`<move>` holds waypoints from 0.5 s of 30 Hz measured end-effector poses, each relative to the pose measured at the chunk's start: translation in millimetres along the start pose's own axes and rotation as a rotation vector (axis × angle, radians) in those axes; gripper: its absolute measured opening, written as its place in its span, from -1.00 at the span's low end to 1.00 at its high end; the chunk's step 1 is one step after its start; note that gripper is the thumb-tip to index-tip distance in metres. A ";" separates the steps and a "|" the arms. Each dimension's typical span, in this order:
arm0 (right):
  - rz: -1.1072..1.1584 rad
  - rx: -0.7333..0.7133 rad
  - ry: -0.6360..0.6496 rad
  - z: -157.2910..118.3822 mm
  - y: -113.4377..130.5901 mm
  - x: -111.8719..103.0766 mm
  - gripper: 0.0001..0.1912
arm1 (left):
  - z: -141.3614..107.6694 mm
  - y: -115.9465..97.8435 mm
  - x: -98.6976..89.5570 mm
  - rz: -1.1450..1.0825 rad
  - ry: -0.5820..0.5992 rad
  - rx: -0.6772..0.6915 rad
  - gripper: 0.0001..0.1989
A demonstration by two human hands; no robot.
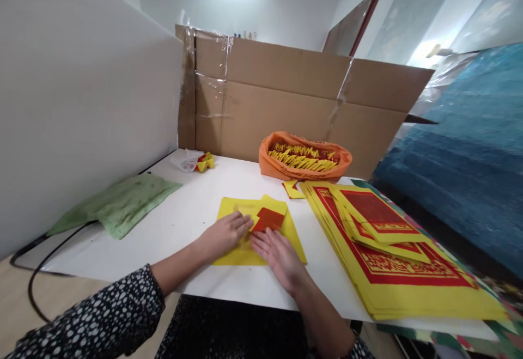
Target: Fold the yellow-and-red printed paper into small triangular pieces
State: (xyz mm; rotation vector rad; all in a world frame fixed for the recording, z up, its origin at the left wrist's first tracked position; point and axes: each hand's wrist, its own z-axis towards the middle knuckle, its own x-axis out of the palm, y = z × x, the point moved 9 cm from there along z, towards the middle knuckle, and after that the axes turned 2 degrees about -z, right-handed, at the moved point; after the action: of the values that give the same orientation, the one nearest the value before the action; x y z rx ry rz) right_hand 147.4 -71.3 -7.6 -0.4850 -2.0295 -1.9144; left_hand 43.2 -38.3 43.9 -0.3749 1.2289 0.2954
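Note:
A small folded paper (272, 214), red on its upper face with yellow edges, is between my hands. It is over a flat yellow sheet (295, 244) on the white table. My left hand (226, 232) has its fingers curled and closed at the left edge of the folded paper; they are slightly blurred. Against the lower edge, my right hand (281, 258) lies with fingers stretched out, touching the red part. The underside of the folded paper is hidden.
A stack of yellow sheets printed in red (408, 288) lies at right. Behind are an orange bag (265, 171) full of folded papers and one loose folded piece (293, 190). At left are a green cloth (122, 201), a clear plastic bag (186, 161) and a black cable (30, 288). Cardboard (278, 97) stands at the back.

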 end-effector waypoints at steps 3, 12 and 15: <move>-0.019 -0.201 -0.030 14.1 33.7 14.6 -0.54 | -8.6 -36.4 -15.1 -0.019 -0.011 0.121 -0.53; -0.750 0.113 0.488 72.3 89.8 -5.5 -0.56 | -28.3 12.5 -43.7 0.102 -0.050 0.013 -0.46; -1.116 0.015 0.450 100.0 85.1 -20.4 -0.61 | -25.3 26.4 -16.3 -0.065 0.044 0.051 -0.60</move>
State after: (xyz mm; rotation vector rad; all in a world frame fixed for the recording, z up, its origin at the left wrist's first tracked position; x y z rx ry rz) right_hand 204.3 32.1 53.4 1.2349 -2.1247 -2.1827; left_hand 5.6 -25.7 49.0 -0.3785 1.2621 0.2004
